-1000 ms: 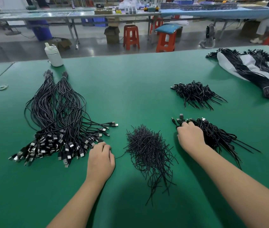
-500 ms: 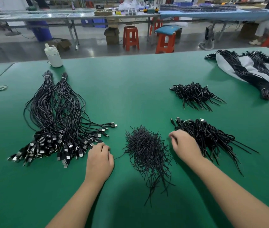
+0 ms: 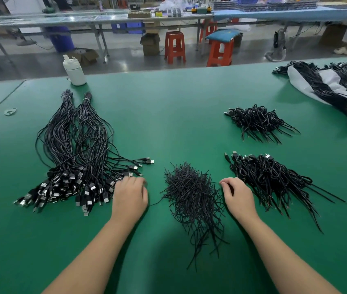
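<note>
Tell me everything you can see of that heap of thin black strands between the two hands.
The heap is a loose, tangled mound of short, thin black strands, like coated wire ties, lying on the green table. Ends stick out all round, longest toward the near edge. One strand trails toward the left hand. The right hand sits at its right edge, fingers curled; whether it touches is unclear.
</note>
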`<state>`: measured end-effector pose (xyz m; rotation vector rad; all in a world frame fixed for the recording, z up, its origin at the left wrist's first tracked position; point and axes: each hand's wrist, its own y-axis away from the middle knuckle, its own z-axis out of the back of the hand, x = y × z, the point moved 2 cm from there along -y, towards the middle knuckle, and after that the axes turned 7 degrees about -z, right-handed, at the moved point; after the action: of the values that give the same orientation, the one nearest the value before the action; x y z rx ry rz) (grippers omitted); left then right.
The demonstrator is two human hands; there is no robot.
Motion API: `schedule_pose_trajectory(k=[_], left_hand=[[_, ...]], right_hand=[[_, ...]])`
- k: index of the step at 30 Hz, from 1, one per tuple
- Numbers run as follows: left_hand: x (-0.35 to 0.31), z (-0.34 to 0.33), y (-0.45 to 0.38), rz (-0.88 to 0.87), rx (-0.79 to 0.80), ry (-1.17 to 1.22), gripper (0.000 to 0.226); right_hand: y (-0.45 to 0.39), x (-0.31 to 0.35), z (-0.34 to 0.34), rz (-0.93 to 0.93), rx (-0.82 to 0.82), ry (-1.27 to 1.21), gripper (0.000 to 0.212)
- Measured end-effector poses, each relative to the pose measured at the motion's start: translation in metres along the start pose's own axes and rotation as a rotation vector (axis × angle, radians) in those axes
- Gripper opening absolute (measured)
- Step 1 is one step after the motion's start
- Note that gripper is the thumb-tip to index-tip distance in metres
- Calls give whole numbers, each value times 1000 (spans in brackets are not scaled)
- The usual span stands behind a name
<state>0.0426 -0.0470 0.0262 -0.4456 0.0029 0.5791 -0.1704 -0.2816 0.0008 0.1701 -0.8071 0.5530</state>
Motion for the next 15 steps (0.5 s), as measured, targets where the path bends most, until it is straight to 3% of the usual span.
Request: schedule_pose_trajectory(k=[2, 4, 6, 8, 15], left_hand=[[10, 2, -26, 33, 41, -53, 24], [24, 0, -48, 120, 189, -98, 39], [37, -4, -61, 183, 368, -151, 38], [45, -8, -68, 208, 445, -185, 35], [52, -4, -57, 168, 191, -166, 12]], right_hand=[[-1, -1, -1, 6, 2, 7, 13], [-1, -2, -1, 5, 4, 8, 13], [-1, -2, -1, 5, 4, 10, 13], [-1, -3, 0, 5, 2, 10, 13], [0, 0, 0, -4, 10, -4, 12]])
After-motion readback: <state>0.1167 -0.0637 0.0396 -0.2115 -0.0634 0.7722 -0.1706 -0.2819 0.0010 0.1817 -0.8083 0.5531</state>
